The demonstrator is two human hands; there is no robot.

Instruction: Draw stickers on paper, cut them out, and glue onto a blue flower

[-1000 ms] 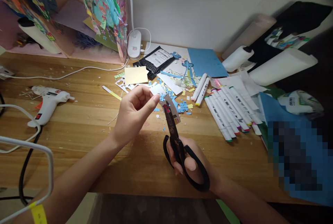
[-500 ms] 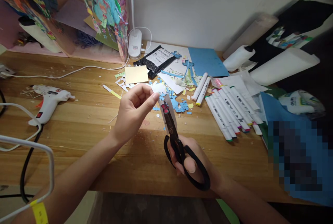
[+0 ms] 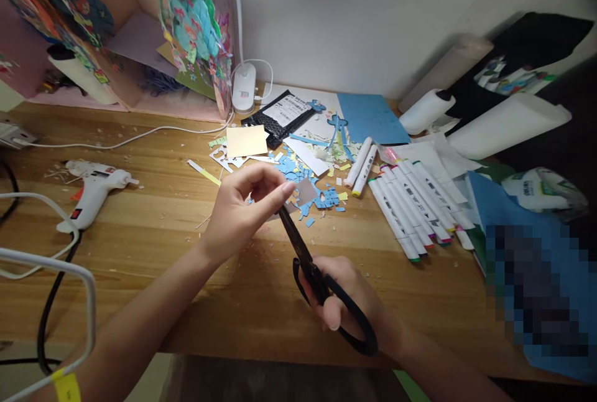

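Observation:
My right hand point(image 3: 347, 293) is closed around the handles of black scissors point(image 3: 298, 237), with the thumb through the large loop. Their blades look closed and point up and left, the tips reaching my left fingertips. My left hand point(image 3: 249, 203) pinches a small piece of paper, mostly hidden behind the fingers and blades. A greyish bit of paper point(image 3: 306, 191) shows just right of my left fingertips; whether it joins the pinched piece I cannot tell. Beyond them lies a scatter of blue paper scraps point(image 3: 326, 198).
A white glue gun point(image 3: 96, 190) and its cables lie on the left. Several white markers point(image 3: 410, 203) lie in a row on the right. A cream paper pad point(image 3: 247, 140), a black bubble mailer point(image 3: 280, 117) and a blue sheet point(image 3: 370, 117) are at the back.
The paper with the red drawing, visible along the scissor blades before, is now largely out of sight. My left hand has turned and moved slightly right and down, and the blades' tips are beside its fingers.

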